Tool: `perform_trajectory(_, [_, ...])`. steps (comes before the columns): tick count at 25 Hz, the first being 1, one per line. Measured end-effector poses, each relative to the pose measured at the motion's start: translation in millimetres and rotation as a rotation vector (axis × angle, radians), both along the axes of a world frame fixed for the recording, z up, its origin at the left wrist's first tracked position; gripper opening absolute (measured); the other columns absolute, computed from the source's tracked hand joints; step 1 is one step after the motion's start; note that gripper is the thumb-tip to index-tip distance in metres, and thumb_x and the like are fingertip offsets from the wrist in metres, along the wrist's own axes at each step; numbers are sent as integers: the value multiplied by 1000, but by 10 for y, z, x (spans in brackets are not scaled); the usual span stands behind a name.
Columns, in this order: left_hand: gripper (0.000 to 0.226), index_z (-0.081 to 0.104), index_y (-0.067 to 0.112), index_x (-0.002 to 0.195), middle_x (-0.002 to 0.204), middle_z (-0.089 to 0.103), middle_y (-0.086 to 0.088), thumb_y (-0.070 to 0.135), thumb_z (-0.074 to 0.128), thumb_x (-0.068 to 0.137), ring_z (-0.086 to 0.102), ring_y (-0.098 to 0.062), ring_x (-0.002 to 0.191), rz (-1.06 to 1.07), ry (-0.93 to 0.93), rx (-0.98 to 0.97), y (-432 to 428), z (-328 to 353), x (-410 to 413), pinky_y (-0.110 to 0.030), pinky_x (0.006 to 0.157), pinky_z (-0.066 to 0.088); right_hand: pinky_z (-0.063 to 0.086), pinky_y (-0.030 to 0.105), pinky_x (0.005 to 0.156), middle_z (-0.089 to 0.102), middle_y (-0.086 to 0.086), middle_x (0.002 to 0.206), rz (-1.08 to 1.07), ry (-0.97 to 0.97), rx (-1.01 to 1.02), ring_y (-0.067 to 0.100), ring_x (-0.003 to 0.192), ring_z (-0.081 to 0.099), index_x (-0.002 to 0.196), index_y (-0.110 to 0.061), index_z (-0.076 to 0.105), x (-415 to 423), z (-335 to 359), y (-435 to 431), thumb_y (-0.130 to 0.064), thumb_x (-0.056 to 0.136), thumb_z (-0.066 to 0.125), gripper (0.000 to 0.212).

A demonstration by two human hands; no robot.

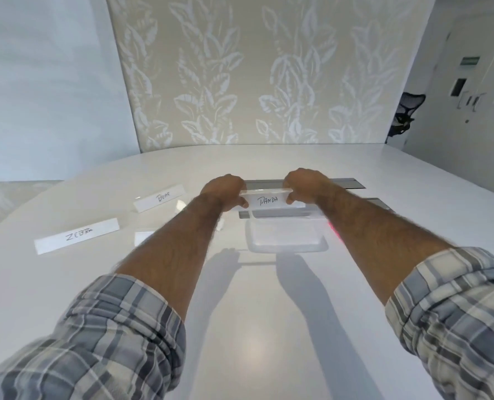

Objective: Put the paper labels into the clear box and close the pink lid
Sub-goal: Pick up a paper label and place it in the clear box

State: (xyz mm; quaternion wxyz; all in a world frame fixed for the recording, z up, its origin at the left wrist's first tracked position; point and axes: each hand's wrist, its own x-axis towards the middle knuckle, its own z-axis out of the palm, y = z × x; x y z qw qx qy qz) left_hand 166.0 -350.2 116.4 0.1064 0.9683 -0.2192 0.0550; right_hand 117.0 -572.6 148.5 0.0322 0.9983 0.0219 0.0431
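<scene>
So the person's got the PANDA label [268, 201] pinched at both ends, left hand [225, 192] on one side and right hand [306, 184] on the other, fingers clenched on the short edges with the writing facing the camera. It's held up off the tabletop [257, 327], just past the far edge of the clear box [286, 236], which sits open right below and a bit nearer to the person.

Looks like this is the first label going in. The box looks empty as far as anyone can tell (it's see-through on a white surface, so hard to be sure). Two more labels are sitting off to the left: BEAR [159, 197] farther back and ZEBRA [77, 235] closer, both well apart from the box and untouched. There may be another small clear or white piece between them and the box, too washed out to call.

The pink lid is mostly hidden; there's just a sliver of pink [333, 230] peeking out by the right forearm, beside the box.

Next move is probably lowering PANDA into the box. The label looks about as wide as the opening, so it'll likely need to be lined up lengthwise or tipped in at an angle, then let go with both hands. After that, BEAR and ZEBRA, then the lid.
</scene>
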Motion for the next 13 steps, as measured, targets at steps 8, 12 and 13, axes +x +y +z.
perform_trajectory(8, [54,62,22,130,127,64,-4,39,78,81,62,-29,113,1,22,71,-697,-99,227,-30,80,40,45,31,77,68,4,114,-26,48,22,27,104,64,117,-23,67,322,-225,-662,-30,73,81,48])
perform_trajectory(12, [52,63,19,128,122,65,-4,38,78,82,65,-26,95,-10,78,145,-884,-245,324,-31,76,42,45,31,83,65,5,120,0,113,-16,27,112,60,120,-19,64,475,-422,-819,-28,74,80,49])
perform_trajectory(13, [52,63,18,128,123,64,-4,39,77,83,65,-27,99,-14,90,177,-926,-311,344,-31,76,42,46,31,85,63,5,122,13,127,-35,27,114,59,121,-18,63,506,-464,-835,-28,75,79,50])
